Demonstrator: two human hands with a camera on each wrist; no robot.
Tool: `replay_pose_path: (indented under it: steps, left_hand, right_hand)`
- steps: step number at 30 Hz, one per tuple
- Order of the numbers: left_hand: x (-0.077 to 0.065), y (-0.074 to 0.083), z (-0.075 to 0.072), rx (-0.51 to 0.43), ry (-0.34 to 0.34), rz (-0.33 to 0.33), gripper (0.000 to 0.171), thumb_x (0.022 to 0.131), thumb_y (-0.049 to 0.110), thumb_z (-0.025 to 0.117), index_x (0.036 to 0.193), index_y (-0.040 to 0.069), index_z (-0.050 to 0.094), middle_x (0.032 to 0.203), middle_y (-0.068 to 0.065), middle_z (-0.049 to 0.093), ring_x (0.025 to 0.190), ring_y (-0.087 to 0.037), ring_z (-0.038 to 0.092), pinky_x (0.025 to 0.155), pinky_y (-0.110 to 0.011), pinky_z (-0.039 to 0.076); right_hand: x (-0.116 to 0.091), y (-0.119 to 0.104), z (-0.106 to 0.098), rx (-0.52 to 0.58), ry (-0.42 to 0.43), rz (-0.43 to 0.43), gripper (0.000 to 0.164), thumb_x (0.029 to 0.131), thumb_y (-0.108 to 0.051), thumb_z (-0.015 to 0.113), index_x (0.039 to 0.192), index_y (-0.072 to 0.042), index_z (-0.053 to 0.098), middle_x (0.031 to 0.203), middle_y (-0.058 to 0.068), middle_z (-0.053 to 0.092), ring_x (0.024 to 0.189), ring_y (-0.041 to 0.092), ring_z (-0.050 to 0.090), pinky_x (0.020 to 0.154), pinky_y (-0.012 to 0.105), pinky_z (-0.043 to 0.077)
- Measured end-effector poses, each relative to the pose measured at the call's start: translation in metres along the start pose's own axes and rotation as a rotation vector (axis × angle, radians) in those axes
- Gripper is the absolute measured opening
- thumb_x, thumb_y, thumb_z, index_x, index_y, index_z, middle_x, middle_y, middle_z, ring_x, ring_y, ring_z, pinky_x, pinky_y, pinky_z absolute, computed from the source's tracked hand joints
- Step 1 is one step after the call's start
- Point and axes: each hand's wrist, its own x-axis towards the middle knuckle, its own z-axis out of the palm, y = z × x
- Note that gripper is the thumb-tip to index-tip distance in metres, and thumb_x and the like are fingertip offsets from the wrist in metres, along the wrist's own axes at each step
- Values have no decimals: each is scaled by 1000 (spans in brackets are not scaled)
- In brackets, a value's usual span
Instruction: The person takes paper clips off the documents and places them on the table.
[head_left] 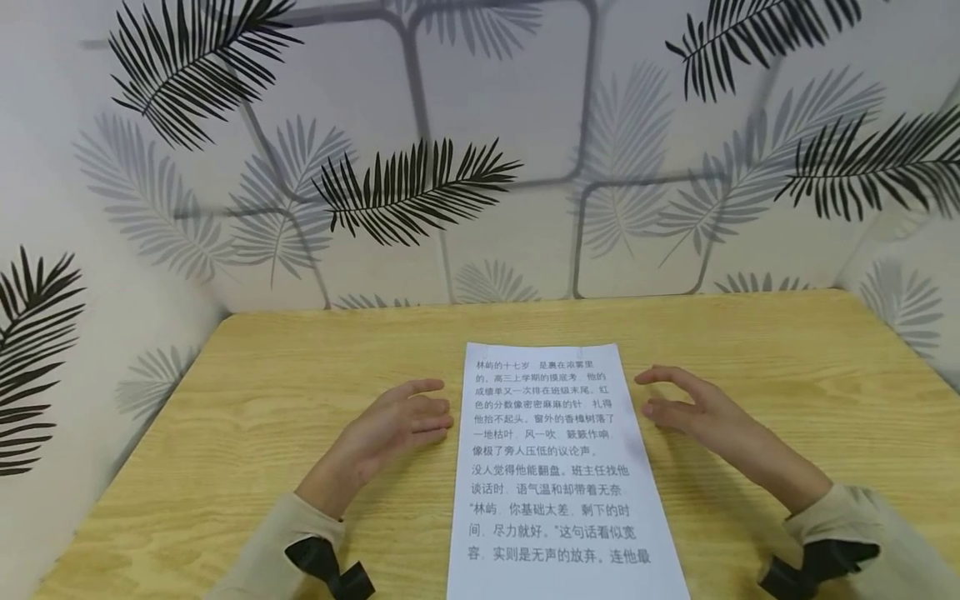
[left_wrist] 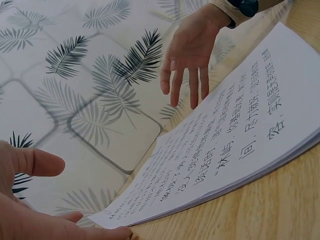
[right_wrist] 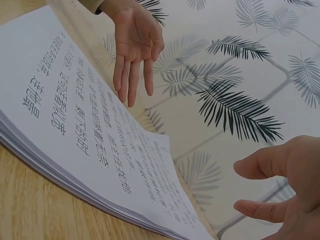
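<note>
A stack of white paper point(head_left: 551, 467) printed with Chinese text lies on the wooden table between both hands. Several sheets show along its edge in the wrist views. My left hand point(head_left: 390, 429) is beside the stack's left edge, palm turned inward, fingers loosely bent with nothing in them. To the right of the stack, my right hand point(head_left: 701, 412) is held with thumb and forefinger apart, also holding nothing. In the left wrist view, the left fingertips come right up to the paper's point(left_wrist: 240, 120) far corner. The right wrist view shows the right thumb and fingers spread near the stack point(right_wrist: 85, 125).
The wooden table point(head_left: 300, 358) has rounded far corners and stands against a wall covering point(head_left: 510, 100) with dark and grey leaf prints. Each wrist carries a black strap mount, the left strap point(head_left: 330, 567) and the right strap point(head_left: 817, 567), over light sleeves.
</note>
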Motion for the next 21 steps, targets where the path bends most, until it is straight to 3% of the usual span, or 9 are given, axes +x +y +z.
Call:
replay_pose_path:
  steps: [7, 14, 19, 21]
  left_hand:
    - [0, -2, 2, -36, -29, -28, 57, 95, -5, 41, 147, -10, 19, 144, -35, 27, 132, -49, 35, 111, -51, 31]
    - [0, -3, 2, -81, -23, -53, 53, 99, -2, 37, 148, -8, 18, 144, -34, 25, 132, -48, 34, 108, -53, 35]
    - [3, -5, 3, -48, -25, -58, 50, 103, 10, 34, 148, -7, 21, 143, -34, 29, 132, -44, 36, 104, -44, 40]
    - [5, -5, 4, -28, -11, -62, 49, 104, 12, 34, 147, -7, 22, 143, -32, 31, 128, -41, 40, 98, -39, 43]
  right_hand:
    - [1, -1, 3, 74, -17, 59, 53, 99, -27, 56, 142, -3, 35, 151, 27, 24, 119, 43, 54, 102, 54, 42]
    - [4, 5, 7, 268, -8, 33, 60, 99, -16, 55, 143, 9, 24, 150, 30, 17, 122, 33, 52, 96, 36, 50]
    - [6, 11, 5, 374, -17, 17, 57, 99, -11, 50, 142, 11, 20, 146, 32, 20, 114, 16, 56, 96, 34, 50]
    - [7, 13, 4, 395, -19, 18, 57, 100, -11, 49, 143, 11, 18, 143, 32, 21, 114, 16, 55, 96, 35, 50]
